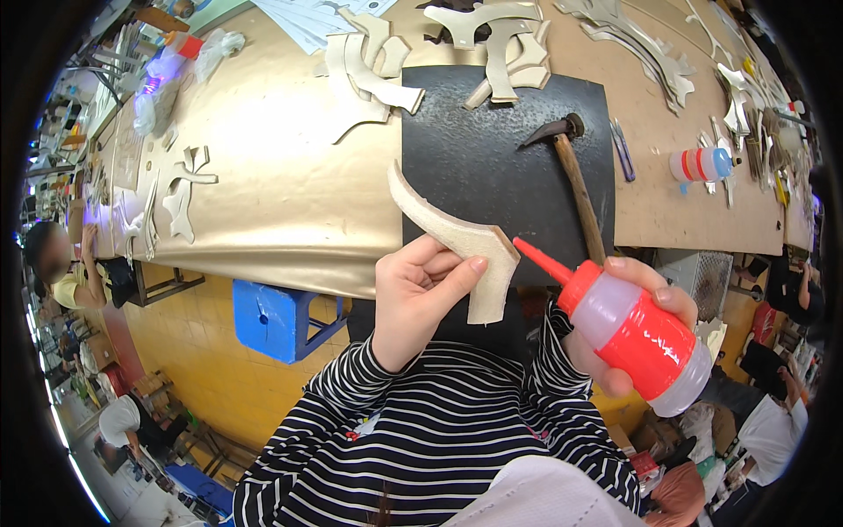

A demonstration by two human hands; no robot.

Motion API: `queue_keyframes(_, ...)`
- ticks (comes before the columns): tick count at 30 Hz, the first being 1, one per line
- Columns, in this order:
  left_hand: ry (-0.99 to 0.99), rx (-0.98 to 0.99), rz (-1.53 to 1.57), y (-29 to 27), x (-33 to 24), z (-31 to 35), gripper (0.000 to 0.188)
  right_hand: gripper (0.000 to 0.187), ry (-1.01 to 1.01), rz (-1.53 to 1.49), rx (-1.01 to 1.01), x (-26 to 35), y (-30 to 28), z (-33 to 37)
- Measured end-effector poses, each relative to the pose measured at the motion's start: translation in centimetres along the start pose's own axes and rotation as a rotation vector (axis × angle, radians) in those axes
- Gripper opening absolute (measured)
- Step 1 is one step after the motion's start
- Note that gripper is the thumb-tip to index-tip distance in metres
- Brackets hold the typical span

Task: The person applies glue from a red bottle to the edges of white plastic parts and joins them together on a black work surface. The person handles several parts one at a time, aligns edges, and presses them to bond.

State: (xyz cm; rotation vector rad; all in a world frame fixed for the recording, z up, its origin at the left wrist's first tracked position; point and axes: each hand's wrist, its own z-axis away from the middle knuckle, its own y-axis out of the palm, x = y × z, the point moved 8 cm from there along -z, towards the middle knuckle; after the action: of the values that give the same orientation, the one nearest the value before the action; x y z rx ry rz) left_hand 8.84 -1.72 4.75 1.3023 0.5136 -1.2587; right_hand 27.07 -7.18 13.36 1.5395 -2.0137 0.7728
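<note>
My left hand [417,299] pinches a curved, cream-coloured cut leather piece [458,232] between thumb and fingers, holding it up over the table's near edge. Wrapped around a squeeze bottle [639,327] with a red nozzle and red band is my right hand [654,290]. The bottle tilts so that its nozzle tip points at the brown cut edge of the piece, very close to it; whether they touch I cannot tell. Beyond my hands lies a black mat [457,140], with a wooden-handled hammer [578,189] resting along its right side.
Stacked cut pieces [369,75] and more shapes [505,53] lie at the back. A pen-like tool [623,151] and another red-banded bottle [700,164] are to the right. A blue stool [274,321] stands below the table's front edge. Other people sit at left and right.
</note>
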Motion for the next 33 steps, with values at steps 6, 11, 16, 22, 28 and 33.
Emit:
queue_keyframes(6, -0.014, 0.012, 0.017, 0.2, 0.1, -0.1, 0.03, 0.078, -0.024, 0.026, 0.064, 0.1, 0.3, -0.3)
queue_keyframes(11, -0.032, -0.021, 0.036, 0.1, 0.1, 0.0, 0.032, 0.074, 0.017, -0.039, 0.05, -0.1, 0.4, -0.5)
queue_keyframes(16, -0.051, -0.018, 0.026, 0.3, 0.2, 0.1, 0.032, 0.079, -0.045, 0.028, 0.017, 0.1, 0.6, -0.6)
queue_keyframes(22, -0.044, 0.031, 0.021, 0.2, 0.3, 0.1, 0.03, 0.08, -0.032, -0.001, 0.046, 0.0, 0.9, -0.7)
queue_keyframes(28, -0.047, 0.032, 0.014, 0.2, 0.5, 0.1, 0.03, 0.078, -0.095, 0.025, 0.031, 0.4, 1.1, -0.9)
queue_keyframes(33, -0.044, 0.042, -0.006, 0.3, 0.5, 0.1, 0.029, 0.077, -0.084, 0.04, 0.007, 0.4, 1.2, -1.1)
